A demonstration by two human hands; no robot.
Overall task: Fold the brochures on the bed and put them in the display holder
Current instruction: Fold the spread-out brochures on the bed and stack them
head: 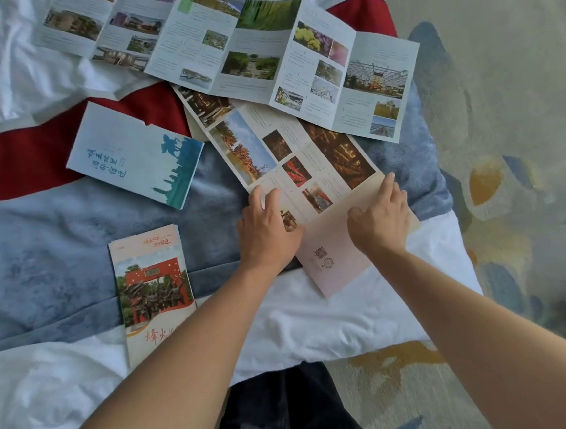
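Head view: both hands on the half-unfolded red-photo brochure lying on the bed near its right edge. Left hand flat, fingers straight, pressing the brochure's left side. Right hand has index finger stretched along the cream panel's edge, other fingers curled with tips on the paper; can't tell if it's pinching. Two folded brochures well to the left: red-gate brochure and blue brochure. Long unfolded brochure lies beyond, overlapping the worked one

Smooth paper brochures, plush blue blanket, crumpled white cotton sheet
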